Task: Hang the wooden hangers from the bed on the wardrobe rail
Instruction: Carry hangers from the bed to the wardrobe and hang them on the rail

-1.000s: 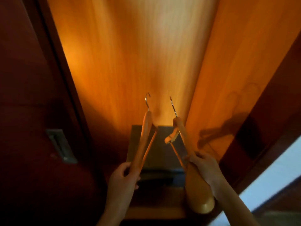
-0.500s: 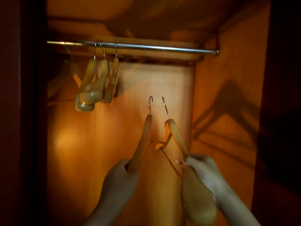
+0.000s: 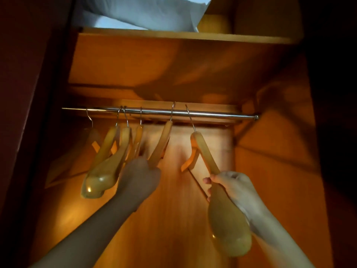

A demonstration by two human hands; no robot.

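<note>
Two hangers slanted up to the wardrobe rail, hooks at it, seating unclear, right of the hung hangers: left hanger clenched in left grip, right hanger in right grip, both grips below the rail.

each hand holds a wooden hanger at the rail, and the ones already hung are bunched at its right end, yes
No: the hung hangers bunch at the left end of the rail, as the head view shows. The left hand and right hand do each hold one.
</note>
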